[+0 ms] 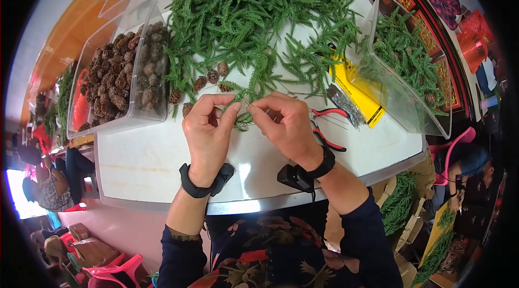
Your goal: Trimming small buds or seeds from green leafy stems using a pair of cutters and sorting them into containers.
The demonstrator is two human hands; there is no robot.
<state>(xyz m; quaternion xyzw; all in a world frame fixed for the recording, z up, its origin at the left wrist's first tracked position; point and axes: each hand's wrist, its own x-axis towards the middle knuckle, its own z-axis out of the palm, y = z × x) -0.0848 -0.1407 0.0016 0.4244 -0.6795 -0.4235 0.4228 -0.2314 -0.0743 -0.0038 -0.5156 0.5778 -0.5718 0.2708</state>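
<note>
My left hand (208,126) pinches a small green artificial pine sprig (244,119) between thumb and fingertips, above the white table. Close beside it, my right hand (284,126) has thumb and forefinger pressed together at the sprig's stem; what lies in that pinch is too small to make out. A brown pine cone (226,88) shows just behind my left fingers. Several more cones, one of them a loose cone (200,83), lie behind my left hand. Red-handled pliers (328,130) rest to the right of my right hand.
A large heap of pine sprigs (243,12) covers the far table (146,169). At left stands a clear bin (154,120) of pine cones; at right, a tilted clear bin (403,120) of greenery. A yellow packet (359,90) and a bundle of thin wires (346,105) lie between. Other people sit at both sides.
</note>
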